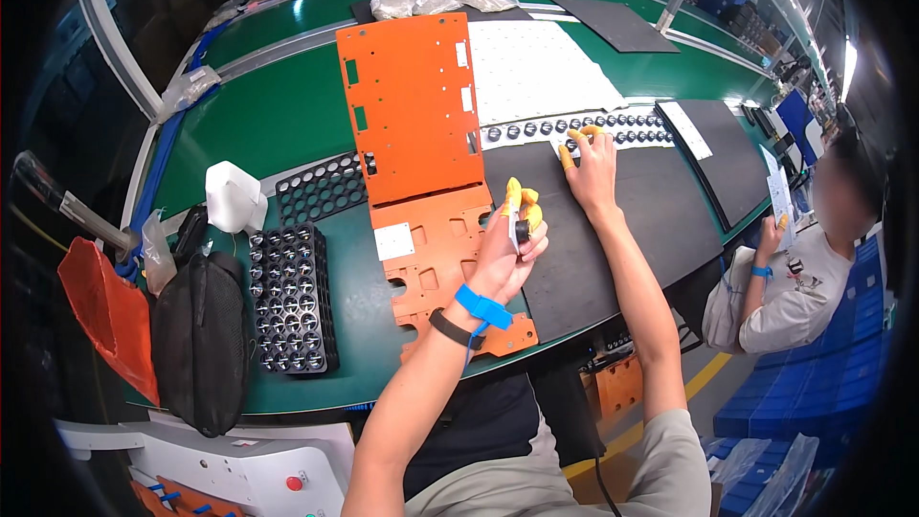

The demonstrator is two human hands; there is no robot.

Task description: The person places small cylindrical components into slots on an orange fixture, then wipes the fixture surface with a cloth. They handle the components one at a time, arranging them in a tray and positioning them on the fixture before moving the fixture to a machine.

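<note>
My left hand (pixel 509 247), in yellow finger covers and a blue wrist strap, is closed around a small black round part (pixel 523 230) above the lower orange panel (pixel 450 230). A thin pale edge also shows in its grip. My right hand (pixel 592 170), also with yellow finger covers, reaches to the white strip (pixel 507 145) that bears rows of black round parts (pixel 627 137). Its fingers are bent, with the thumb apart, and the fingertips are at the parts; nothing shows between them. Another orange panel (pixel 407 105) with cutouts lies beyond the lower one.
Left of the panels are a black tray stack of round parts (pixel 287 299), a perforated black tray (pixel 321 188), a white container (pixel 234 196) and a black mesh bag (pixel 203 345). A white dotted sheet (pixel 536 72) lies behind the strip. A co-worker (pixel 804 278) is at the right.
</note>
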